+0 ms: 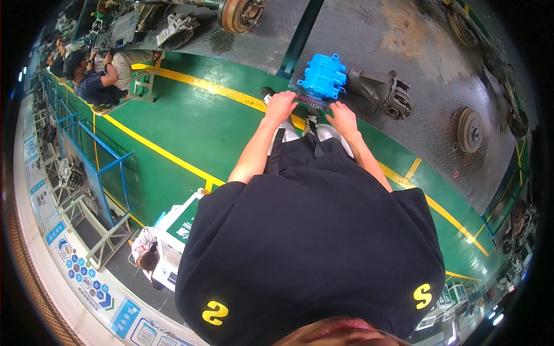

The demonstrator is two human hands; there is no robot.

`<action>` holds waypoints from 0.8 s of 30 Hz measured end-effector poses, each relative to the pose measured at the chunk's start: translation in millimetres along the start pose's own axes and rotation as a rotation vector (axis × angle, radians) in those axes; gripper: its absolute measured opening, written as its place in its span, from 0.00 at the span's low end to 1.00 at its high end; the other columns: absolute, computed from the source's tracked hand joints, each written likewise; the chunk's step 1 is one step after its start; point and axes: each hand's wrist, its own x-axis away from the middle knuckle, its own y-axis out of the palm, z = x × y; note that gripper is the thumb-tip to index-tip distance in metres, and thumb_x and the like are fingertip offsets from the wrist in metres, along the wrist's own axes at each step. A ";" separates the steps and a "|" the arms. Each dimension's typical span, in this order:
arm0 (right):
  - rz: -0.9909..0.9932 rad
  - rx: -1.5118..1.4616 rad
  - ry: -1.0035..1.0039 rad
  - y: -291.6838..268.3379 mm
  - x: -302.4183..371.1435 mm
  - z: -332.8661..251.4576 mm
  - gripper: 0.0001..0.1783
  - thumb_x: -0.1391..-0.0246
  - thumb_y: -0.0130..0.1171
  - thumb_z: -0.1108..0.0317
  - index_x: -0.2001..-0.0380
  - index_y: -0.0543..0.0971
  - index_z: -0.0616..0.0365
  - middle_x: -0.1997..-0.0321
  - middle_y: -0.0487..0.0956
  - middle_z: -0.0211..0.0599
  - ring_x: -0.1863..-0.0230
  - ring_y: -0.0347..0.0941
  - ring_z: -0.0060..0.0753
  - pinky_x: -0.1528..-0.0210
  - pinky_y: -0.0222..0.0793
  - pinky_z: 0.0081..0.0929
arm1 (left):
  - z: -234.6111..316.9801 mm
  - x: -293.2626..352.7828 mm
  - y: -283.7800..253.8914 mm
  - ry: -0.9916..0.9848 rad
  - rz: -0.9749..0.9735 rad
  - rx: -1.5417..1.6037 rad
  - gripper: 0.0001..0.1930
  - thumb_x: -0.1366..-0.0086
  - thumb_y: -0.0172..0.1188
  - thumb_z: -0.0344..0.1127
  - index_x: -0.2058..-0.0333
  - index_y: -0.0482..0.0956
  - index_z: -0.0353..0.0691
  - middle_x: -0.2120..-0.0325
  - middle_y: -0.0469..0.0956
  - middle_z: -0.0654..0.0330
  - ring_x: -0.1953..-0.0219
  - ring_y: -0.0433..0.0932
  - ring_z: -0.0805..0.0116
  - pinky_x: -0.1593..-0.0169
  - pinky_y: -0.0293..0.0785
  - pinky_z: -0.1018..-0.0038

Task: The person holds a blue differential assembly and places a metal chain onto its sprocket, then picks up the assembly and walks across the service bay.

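A dark round part with a toothed edge (312,102), looking like a ring gear seen nearly edge-on, spans the gap between my hands. My left hand (281,106) has its fingers closed at the left end. At the opposite end, my right hand (344,117) grips with bent fingers; its fingertips are partly hidden. Just beyond the toothed part, a bright blue cast housing (324,75) with lugs sits on the dark metal platform (427,78). Whether the part touches the housing, I cannot tell.
A dark grey axle housing (375,92) lies right of the blue one. Farther right is a rusty brake drum (470,130); another drum (239,14) is at the far left. Seated people (98,81) are left across the green floor (190,109). A white cabinet (173,236) stands behind me.
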 end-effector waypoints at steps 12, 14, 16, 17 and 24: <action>0.166 -0.069 -0.159 4.2 -4.8 -21.7 0.08 0.45 0.60 0.65 0.66 0.74 0.56 0.66 0.73 0.37 0.59 0.73 0.44 0.58 0.72 0.40 | -15.4 34.6 -2.6 -0.548 0.327 0.389 0.10 0.37 0.59 0.34 0.60 0.83 0.38 0.65 0.84 0.51 0.62 0.84 0.55 0.56 0.78 0.65; 0.151 -0.068 -0.161 5.3 -3.2 -19.1 0.08 0.45 0.60 0.65 0.67 0.74 0.56 0.66 0.73 0.38 0.59 0.73 0.44 0.58 0.72 0.41 | -28.9 55.6 -6.5 -0.606 0.310 0.330 0.10 0.37 0.59 0.34 0.60 0.83 0.38 0.64 0.84 0.51 0.61 0.84 0.53 0.55 0.78 0.64; 0.127 -0.062 -0.127 6.3 -1.8 -12.0 0.08 0.45 0.61 0.65 0.68 0.73 0.56 0.65 0.74 0.38 0.58 0.73 0.46 0.58 0.72 0.42 | -38.2 81.4 -9.9 -0.653 0.335 0.307 0.10 0.36 0.58 0.34 0.60 0.83 0.38 0.64 0.84 0.51 0.60 0.83 0.53 0.55 0.78 0.63; 0.123 -0.064 -0.134 7.9 -0.7 -7.7 0.08 0.45 0.61 0.65 0.68 0.73 0.56 0.65 0.74 0.38 0.58 0.73 0.46 0.58 0.72 0.42 | -41.6 95.5 -11.7 -0.691 0.351 0.288 0.10 0.36 0.58 0.35 0.60 0.83 0.38 0.64 0.84 0.51 0.60 0.83 0.52 0.54 0.78 0.63; 0.021 0.054 -0.047 16.2 -3.6 9.2 0.15 0.49 0.66 0.61 0.63 0.76 0.58 0.61 0.78 0.40 0.55 0.75 0.47 0.55 0.73 0.42 | -67.5 216.8 -4.6 -0.994 0.325 0.251 0.11 0.35 0.57 0.34 0.57 0.83 0.39 0.62 0.85 0.50 0.58 0.84 0.55 0.52 0.78 0.64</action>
